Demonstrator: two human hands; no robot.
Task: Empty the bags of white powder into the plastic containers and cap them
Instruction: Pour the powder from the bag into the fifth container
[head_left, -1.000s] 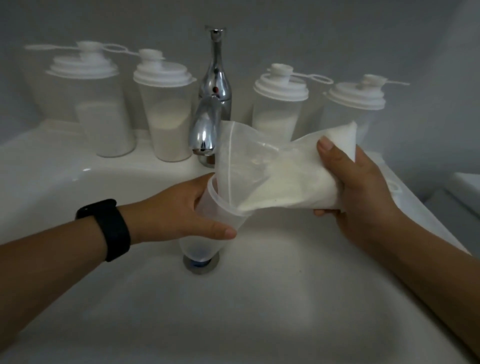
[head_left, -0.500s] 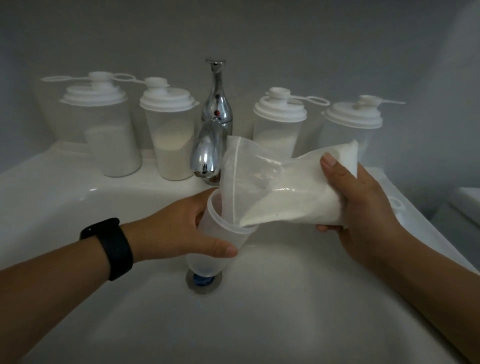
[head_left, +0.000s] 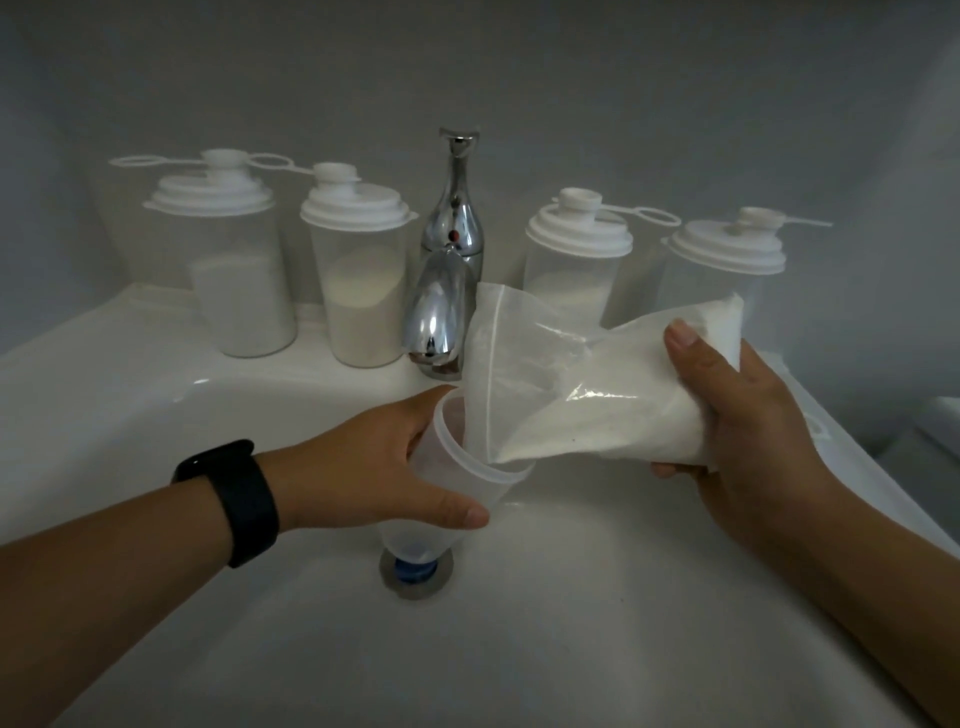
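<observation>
Four capped containers (head_left: 358, 270) (each part-filled) stood at twelve o'clock. The left hand (head_left: 384, 467) curled round the open container (head_left: 462, 478) above the sink (head_left: 571, 597); the right hand (head_left: 737, 415) gripped the still-full bag (head_left: 597, 405), its mouth tipped in.

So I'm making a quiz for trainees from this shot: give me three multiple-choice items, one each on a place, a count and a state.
1. Where is the open container held?
A. over the sink basin
B. on the back ledge
C. on the floor

2. How many lidded containers stand behind the sink?
A. two
B. four
C. six

3. The bag in the right hand is:
A. empty
B. sealed flat
C. tilted, mouth in the container

Answers: 1 A, the left hand grips it above the drain. 2 B, two either side of the tap. 3 C, powder slopes toward the mouth.
</observation>
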